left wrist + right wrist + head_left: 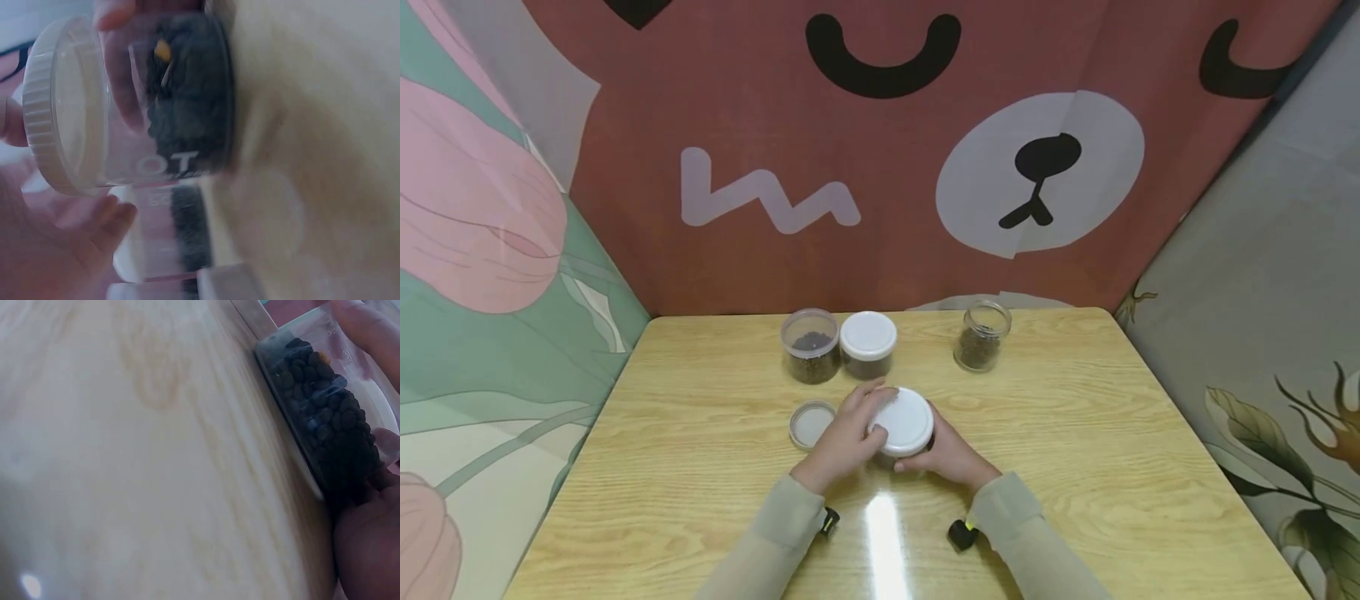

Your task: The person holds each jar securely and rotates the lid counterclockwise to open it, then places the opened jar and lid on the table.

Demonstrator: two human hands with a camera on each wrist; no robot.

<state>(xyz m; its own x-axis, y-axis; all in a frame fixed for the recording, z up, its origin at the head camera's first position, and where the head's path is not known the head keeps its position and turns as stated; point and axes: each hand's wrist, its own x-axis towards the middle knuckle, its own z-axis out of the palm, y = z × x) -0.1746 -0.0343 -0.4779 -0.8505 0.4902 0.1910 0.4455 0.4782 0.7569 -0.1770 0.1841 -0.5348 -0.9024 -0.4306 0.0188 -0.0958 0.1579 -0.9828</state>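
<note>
A clear jar (187, 125) with dark bean-like pieces inside stands in front of me under a white lid (906, 421). Around the lid's left edge my left hand (848, 433) curls its thumb and fingers. My right hand (953, 454) grips the body of the jar from the right; in the right wrist view its thumb and fingers lie along the clear wall, over the dark beans (325, 419). A ridged rim shows on the lid in the left wrist view. Just left of the left hand, a loose round lid (812, 426) lies flat on the table.
Behind the hands stand an uncovered clear jar (811, 350) of dark pieces and, beside it, a white-lidded jar (868, 343). Farther right is a smaller open glass jar (981, 340) with dark contents. The wooden table (700, 467) meets a printed curtain (880, 275) at the back.
</note>
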